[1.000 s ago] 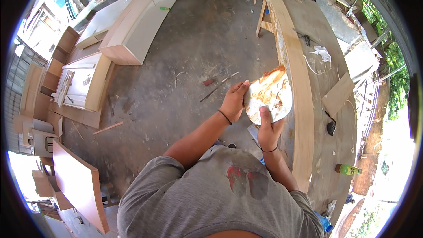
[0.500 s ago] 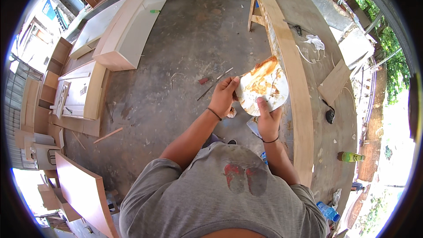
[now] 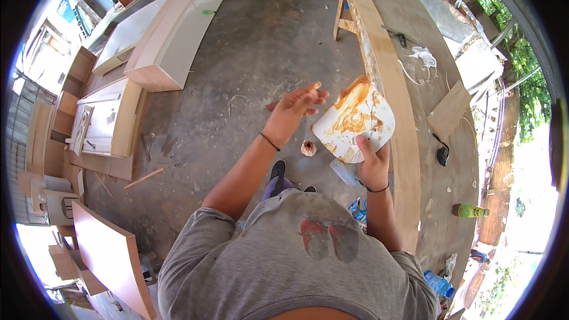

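Observation:
A thin white rounded sheet (image 3: 379, 115), smeared with orange-brown paste, is gripped at its lower right edge by my right hand (image 3: 373, 163). The thumb of that hand lies on top of the sheet. My left hand (image 3: 290, 112) is off to the left of the sheet, apart from it, with its fingers loosely bent and spread. I make out nothing held in it. Below the sheet, on the floor, stands a small white stained container (image 3: 309, 148) with a dark opening. Beside it lies a pale flat rectangular piece (image 3: 343, 172), partly covered by the sheet and right hand.
Right of my hands runs a long wooden board (image 3: 398, 112) along a worktable (image 3: 450, 172). On the table are a tape measure (image 3: 443, 155), a green bottle (image 3: 472, 211), a white mask (image 3: 423, 55) and a blue bottle (image 3: 438, 283). Unfinished cabinets (image 3: 175, 41) fill the left.
My left hand has let go of the sheet's left edge and moved left and up. The sheet has shifted slightly right and down in my right hand, uncovering the container on the floor.

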{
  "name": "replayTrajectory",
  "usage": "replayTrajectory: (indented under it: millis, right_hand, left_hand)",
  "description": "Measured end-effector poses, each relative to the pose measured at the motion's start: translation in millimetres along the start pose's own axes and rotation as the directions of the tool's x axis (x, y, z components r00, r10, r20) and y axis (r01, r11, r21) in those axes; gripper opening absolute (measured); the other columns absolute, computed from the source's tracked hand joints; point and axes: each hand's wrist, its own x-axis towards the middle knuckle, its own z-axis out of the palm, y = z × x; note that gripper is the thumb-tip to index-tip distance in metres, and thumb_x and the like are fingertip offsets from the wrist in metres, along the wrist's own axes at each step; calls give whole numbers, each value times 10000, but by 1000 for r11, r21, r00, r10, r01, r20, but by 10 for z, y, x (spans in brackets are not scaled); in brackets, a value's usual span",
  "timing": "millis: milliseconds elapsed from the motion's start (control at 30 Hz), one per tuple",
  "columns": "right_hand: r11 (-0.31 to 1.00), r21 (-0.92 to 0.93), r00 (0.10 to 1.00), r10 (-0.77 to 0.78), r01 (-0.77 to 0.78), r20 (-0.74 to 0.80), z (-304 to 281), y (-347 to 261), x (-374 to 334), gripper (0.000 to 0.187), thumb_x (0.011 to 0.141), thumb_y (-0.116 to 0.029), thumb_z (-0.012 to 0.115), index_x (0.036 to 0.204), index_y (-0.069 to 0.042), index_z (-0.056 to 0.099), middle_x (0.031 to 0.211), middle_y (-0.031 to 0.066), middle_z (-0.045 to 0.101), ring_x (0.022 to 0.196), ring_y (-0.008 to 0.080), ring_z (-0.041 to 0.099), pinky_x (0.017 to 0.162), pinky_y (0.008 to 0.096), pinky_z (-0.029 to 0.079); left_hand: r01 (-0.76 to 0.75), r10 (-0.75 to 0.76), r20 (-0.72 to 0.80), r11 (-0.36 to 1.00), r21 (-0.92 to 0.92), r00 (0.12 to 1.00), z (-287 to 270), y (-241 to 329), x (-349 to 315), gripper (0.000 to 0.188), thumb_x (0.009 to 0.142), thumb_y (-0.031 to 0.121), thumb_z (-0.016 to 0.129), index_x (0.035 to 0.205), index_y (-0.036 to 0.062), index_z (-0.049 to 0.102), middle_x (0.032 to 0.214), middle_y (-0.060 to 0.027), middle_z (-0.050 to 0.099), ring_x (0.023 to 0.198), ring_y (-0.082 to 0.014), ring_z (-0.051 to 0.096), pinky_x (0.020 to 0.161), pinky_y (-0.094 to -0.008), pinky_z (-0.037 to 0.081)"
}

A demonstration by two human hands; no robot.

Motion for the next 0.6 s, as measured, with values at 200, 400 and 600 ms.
replayTrajectory:
  millis: [200,400,600]
  right_hand:
    - [999,8,992,44,-45,121,-55,-14,59,326,864,-106,580,1144,53,529,1035,93,625,920,153,591,793,285,469]
    - [941,-333,990,-14,61,141,73,60,-8,269,860,-105,563,1084,44,571,959,94,650,856,139,593,751,281,469]
    - [981,-173,993,100,-87,67,-62,269,184,296,848,-67,545,1122,43,543,1013,94,633,890,153,592,782,285,465]
  left_hand:
    - [-18,-67,273,955,297,960,103,84,35,305,940,215,498,1114,-29,556,954,-31,616,850,-67,561,749,-223,456]
    - [97,-130,67,926,364,989,123,-466,236,391,935,343,491,1053,-16,592,881,-40,630,804,-78,568,711,-245,454]
    - [354,-345,82,911,-213,935,132,-425,182,427,949,357,441,1111,-22,552,1009,-89,613,910,-142,588,810,-277,463]
